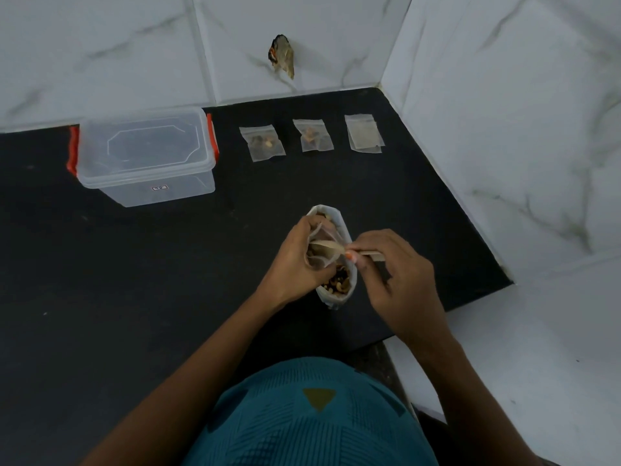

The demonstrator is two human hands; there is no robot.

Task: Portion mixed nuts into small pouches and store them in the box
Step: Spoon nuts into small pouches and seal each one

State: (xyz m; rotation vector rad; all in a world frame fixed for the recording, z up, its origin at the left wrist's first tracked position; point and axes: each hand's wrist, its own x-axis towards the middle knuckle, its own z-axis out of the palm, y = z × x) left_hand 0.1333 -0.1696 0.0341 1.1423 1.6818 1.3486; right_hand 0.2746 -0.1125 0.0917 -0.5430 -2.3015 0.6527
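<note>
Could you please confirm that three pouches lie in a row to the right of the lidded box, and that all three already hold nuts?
Not quite. The head view shows three pouches in a row to the right of the lidded box, but only the left pouch and the middle pouch hold nuts; the right pouch looks empty.

Lighting dim, flat, bluish; no hard shadows. Faint sheen on wall tiles (504, 95) right of the right hand (400, 274). Black counter (134, 297) left of the left hand (295, 264) underexposed, detail lost. Both hands slightly blurred. Straight edges bow toward frame borders.
</note>
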